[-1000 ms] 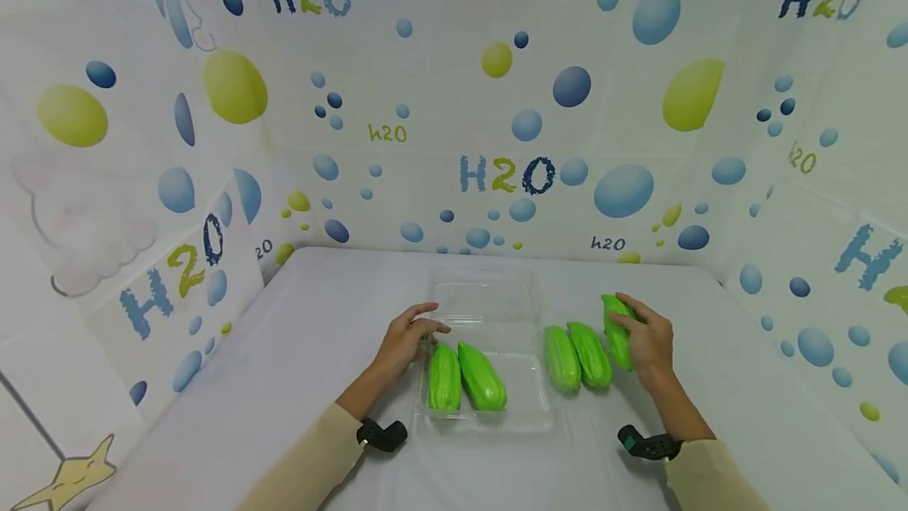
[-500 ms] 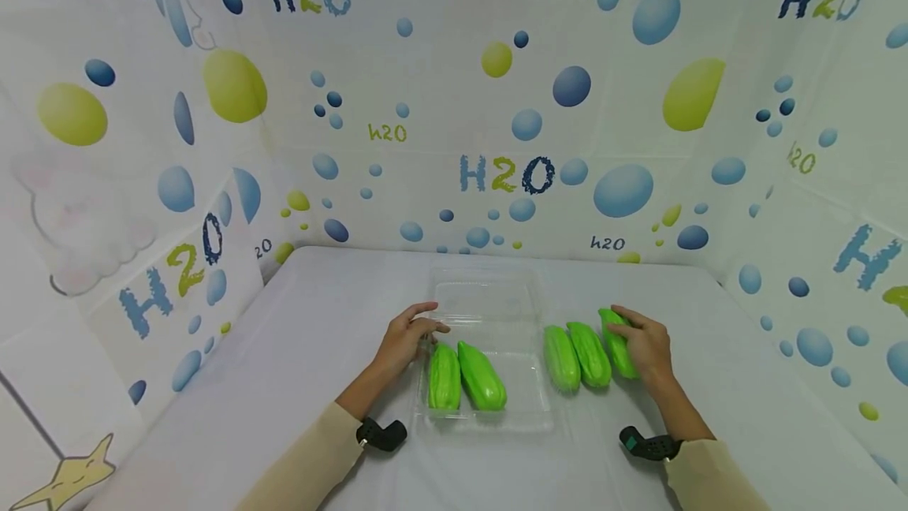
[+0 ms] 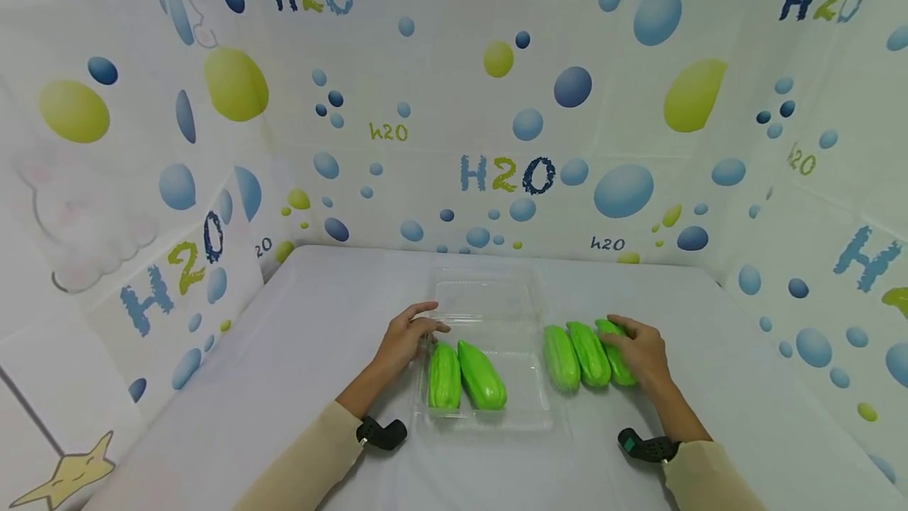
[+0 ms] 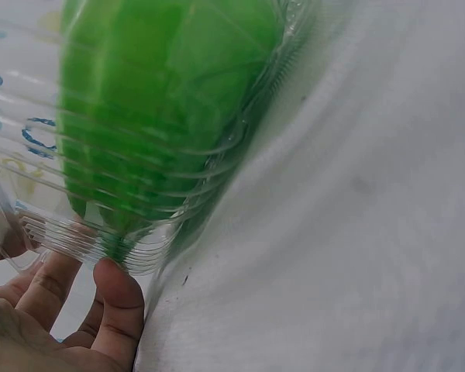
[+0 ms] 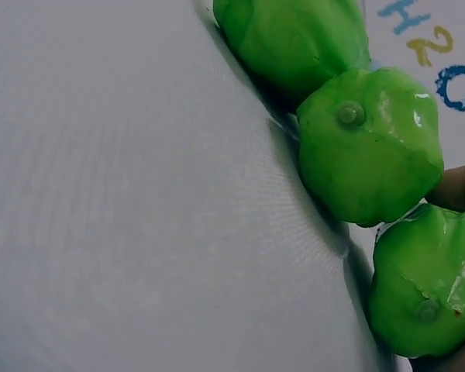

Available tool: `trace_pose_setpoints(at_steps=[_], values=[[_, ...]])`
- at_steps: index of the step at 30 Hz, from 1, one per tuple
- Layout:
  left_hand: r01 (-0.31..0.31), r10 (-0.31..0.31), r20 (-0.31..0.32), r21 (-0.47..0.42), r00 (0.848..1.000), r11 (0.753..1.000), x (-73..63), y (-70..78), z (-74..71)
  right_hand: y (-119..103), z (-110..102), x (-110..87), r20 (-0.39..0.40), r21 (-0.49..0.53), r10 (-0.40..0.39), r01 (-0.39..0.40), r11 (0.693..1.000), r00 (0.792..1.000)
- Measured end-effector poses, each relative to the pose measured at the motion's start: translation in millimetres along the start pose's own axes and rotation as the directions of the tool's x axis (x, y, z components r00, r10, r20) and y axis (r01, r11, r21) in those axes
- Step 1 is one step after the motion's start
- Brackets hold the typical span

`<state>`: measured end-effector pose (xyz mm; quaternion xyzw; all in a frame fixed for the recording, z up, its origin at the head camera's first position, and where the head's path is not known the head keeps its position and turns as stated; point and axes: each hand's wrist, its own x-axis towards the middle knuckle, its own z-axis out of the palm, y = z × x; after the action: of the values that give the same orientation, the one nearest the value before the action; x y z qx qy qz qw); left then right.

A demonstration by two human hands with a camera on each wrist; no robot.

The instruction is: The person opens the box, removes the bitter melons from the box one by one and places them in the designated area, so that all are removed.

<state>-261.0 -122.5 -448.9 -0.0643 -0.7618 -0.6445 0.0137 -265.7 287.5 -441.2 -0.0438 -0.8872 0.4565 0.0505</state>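
Note:
My right hand (image 3: 644,355) grips a green ridged gourd (image 3: 621,365) at the right end of a row. It lies close beside the middle gourd (image 3: 589,355), with a further gourd (image 3: 563,359) to the left. In the right wrist view the gripped gourd (image 5: 430,287) sits low on the cloth, a finger (image 5: 459,187) showing behind it. My left hand (image 3: 403,344) pinches the left side of a clear plastic box (image 3: 528,385) near its hinge. Inside the box lie two gourds side by side, the left one (image 3: 444,378) and the right one (image 3: 482,377).
The box's clear lid (image 3: 485,298) lies folded back behind it. A white cloth (image 3: 319,298) covers the table. Patterned sheets (image 3: 440,85) stand at the back and both sides. A dark wrist camera (image 3: 383,434) sits on each wrist.
My right hand has lowered its gourd and brought it leftward and nearer me, up against the other two in the row. The left hand and the box have stayed put.

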Motion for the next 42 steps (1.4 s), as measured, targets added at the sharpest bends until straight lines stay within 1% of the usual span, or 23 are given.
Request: trace_pose_setpoints(at_steps=[3,8,11,16,23,28,31,34,37,39,42], values=[[-0.004,0.004,0.000,-0.003,1.000,1.000,-0.1,-0.3,-0.2,2,1,0.1,0.029,-0.003,-0.012,0.012,1.000,0.999],[-0.017,0.016,-0.011,-0.008,1.000,1.000,0.5,0.3,1.1,2,0,0.7,0.051,0.002,-0.031,0.031,1.000,0.998],[-0.016,0.016,-0.018,-0.006,1.000,1.000,1.5,-0.2,1.6,1,0,0.1,0.052,0.000,-0.035,0.035,0.999,0.998],[-0.020,0.020,-0.006,-0.008,1.000,1.000,2.1,-0.1,-0.2,-3,-2,0.1,0.059,0.000,-0.020,0.020,1.000,0.998],[-0.012,0.012,-0.018,-0.022,1.000,1.000,1.5,-1.1,-0.4,-3,-3,1.3,0.050,0.038,-0.007,0.005,0.999,0.999],[-0.007,0.006,-0.011,-0.019,1.000,1.000,-0.7,-1.3,-0.5,-3,-3,0.6,0.041,0.007,-0.006,0.006,1.000,0.999],[-0.003,0.003,-0.007,-0.023,1.000,1.000,-0.4,-1.7,0.2,-6,-3,0.7,0.015,-0.019,-0.022,0.023,1.000,1.000],[0.001,-0.001,-0.015,-0.027,1.000,1.000,-0.1,-2.8,1.2,-12,-3,-0.1,-0.053,-0.020,-0.031,0.030,0.999,0.998],[0.003,-0.003,-0.018,-0.029,1.000,1.000,-0.1,-3.4,1.3,-22,-4,-2.7,-0.142,0.006,-0.033,0.034,0.999,0.989],[0.001,-0.002,-0.014,-0.030,1.000,1.000,0.5,-3.8,0.9,-31,-5,-5.3,-0.186,0.030,-0.041,0.047,0.998,0.982],[0.000,0.000,-0.009,-0.022,1.000,1.000,1.7,-4.0,0.0,-46,-8,-10.0,-0.207,0.063,-0.066,0.081,0.995,0.976]])
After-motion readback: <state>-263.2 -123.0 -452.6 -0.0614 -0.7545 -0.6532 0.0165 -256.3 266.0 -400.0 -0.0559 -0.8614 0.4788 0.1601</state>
